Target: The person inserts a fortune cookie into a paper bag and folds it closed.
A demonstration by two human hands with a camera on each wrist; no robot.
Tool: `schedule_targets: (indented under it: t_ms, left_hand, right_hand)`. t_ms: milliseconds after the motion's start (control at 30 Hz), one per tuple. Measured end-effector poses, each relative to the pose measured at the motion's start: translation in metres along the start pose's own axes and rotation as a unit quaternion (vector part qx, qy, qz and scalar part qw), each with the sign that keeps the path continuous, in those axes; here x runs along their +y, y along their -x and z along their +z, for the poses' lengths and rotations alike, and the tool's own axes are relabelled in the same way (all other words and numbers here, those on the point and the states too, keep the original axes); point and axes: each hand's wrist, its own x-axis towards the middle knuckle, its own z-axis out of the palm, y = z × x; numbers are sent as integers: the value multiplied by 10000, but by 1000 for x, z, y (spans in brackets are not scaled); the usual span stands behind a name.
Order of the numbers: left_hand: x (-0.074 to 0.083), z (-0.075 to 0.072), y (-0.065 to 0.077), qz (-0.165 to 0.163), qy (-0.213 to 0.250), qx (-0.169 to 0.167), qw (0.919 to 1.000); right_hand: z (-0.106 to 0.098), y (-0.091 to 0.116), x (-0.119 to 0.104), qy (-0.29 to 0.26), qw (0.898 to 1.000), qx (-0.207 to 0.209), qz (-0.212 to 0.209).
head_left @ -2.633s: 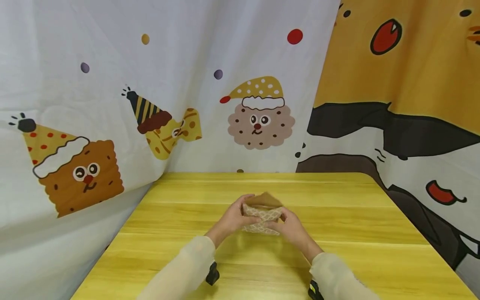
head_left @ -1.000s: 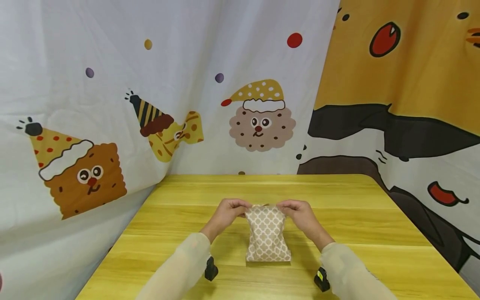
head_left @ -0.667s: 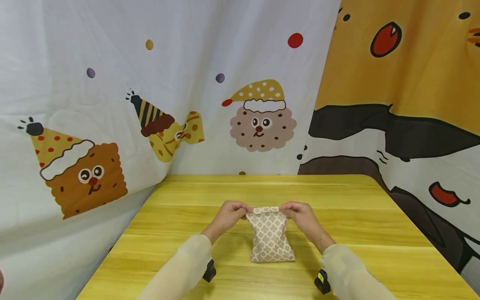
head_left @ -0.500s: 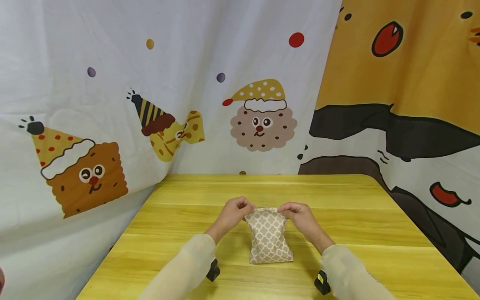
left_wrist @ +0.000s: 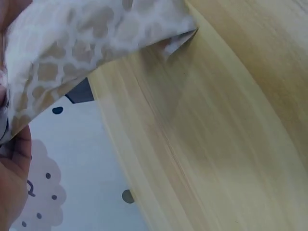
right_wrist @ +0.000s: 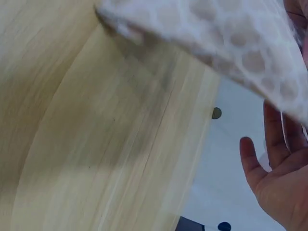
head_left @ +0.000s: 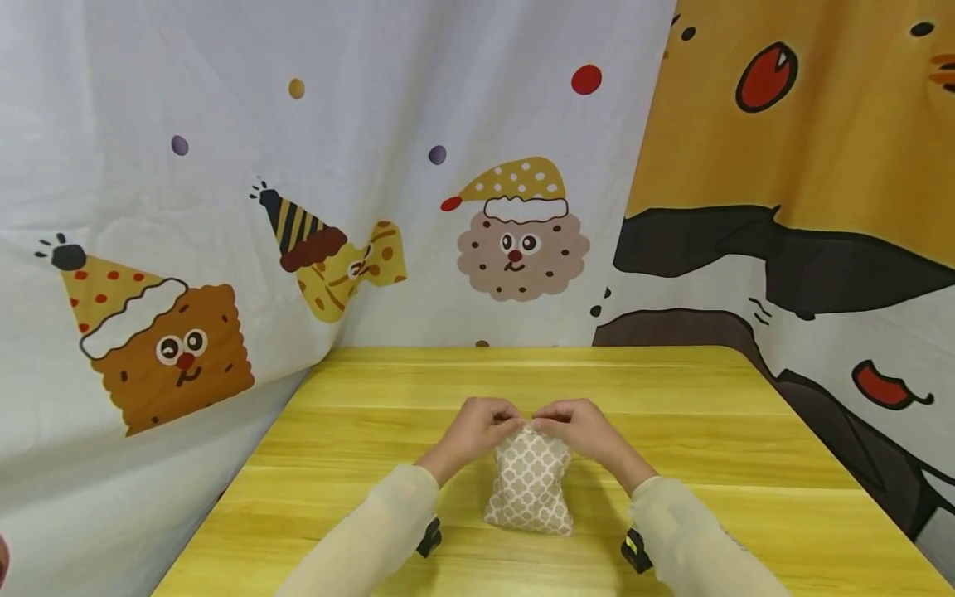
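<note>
A small paper bag (head_left: 530,485), beige with a white lattice pattern, stands out over the middle of the table in the head view. My left hand (head_left: 477,427) pinches its top edge from the left; my right hand (head_left: 582,427) pinches it from the right, the two hands close together. The bag's top is gathered between them and mostly hidden by fingers. In the left wrist view the bag (left_wrist: 86,43) slants across the upper left, with the left hand (left_wrist: 12,192) at its end. The right wrist view has the bag (right_wrist: 231,36) above the right hand (right_wrist: 284,187).
The yellow wood-grain table (head_left: 358,464) spreads around both arms. Behind it and along its sides hangs a white curtain (head_left: 373,99) with cartoon prints. Black wrist cameras (head_left: 636,551) sit under the cream sleeves (head_left: 694,539).
The bag was first held open with its brown inside showing, then upright, its top edge stretched and folded over. Since then both hands have moved inward along that edge, and the top has narrowed.
</note>
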Motion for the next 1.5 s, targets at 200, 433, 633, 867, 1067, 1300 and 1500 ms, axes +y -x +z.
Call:
schedule_targets:
  t_ms: [200, 433, 633, 867, 1067, 1300, 1500]
  left_hand:
    - [5, 5, -3, -131, 46, -23, 9999]
    - [6, 8, -5, -249, -17, -92, 9996]
    - [7, 12, -2, -273, -796, 18, 9965]
    - [-3, 10, 4, -168, -1823, 141, 9830]
    - [-23, -1, 13, -364, -1993, 213, 9790]
    - [-29, -10, 17, -1175, -712, 303, 9901]
    - [-14, 7, 7, -765, 274, -323, 9962]
  right_hand:
    - [2, 2, -2, 872, 9947, 157, -514]
    - [13, 0, -7, 1266, 9894, 315, -643]
    - [21, 2, -6, 1573, 9843, 475, -638]
    - [24, 5, 4, 2012, 9745, 698, -707]
    - [21, 6, 12, 2045, 9741, 736, -620]
    - [19, 4, 18, 1798, 9798, 805, -339]
    - [27, -2, 12, 1723, 9811, 709, -516]
